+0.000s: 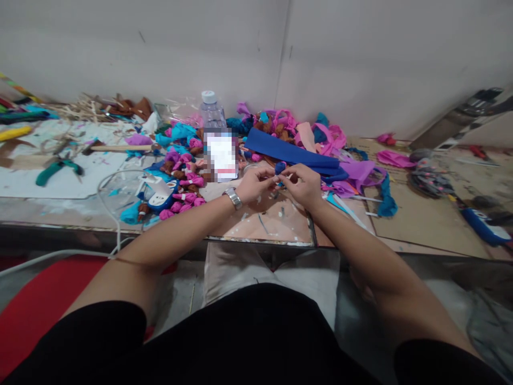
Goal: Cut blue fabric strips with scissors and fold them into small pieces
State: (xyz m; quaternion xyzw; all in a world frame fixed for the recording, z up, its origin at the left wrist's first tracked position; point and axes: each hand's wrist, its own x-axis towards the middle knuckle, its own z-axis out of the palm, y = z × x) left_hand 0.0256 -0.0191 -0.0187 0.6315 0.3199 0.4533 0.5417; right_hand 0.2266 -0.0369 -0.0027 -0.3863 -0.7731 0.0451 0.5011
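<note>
A small dark blue crumpled bundle (280,168), of paper or cloth, stands up between my fingertips just above the worktable (256,219). Thumb and fingers of my left hand (256,183) pinch at its base from the left. My right hand (302,183) pinches the same spot from the right, and the two sets of fingertips meet there. What exactly lies under them is partly hidden. Right behind the hands stretches a flat dark blue strip (290,149). A phone with a lit screen (222,155) leans beyond my left hand.
Pink, brown and blue knotted bundles (188,184) crowd the left, around a white plug (158,184) with a cable. A bottle (212,109) stands behind the phone. Green-handled pliers (50,172) and a hammer (120,148) lie farther left. Purple strips (363,174) and cardboard (433,224) are on the right.
</note>
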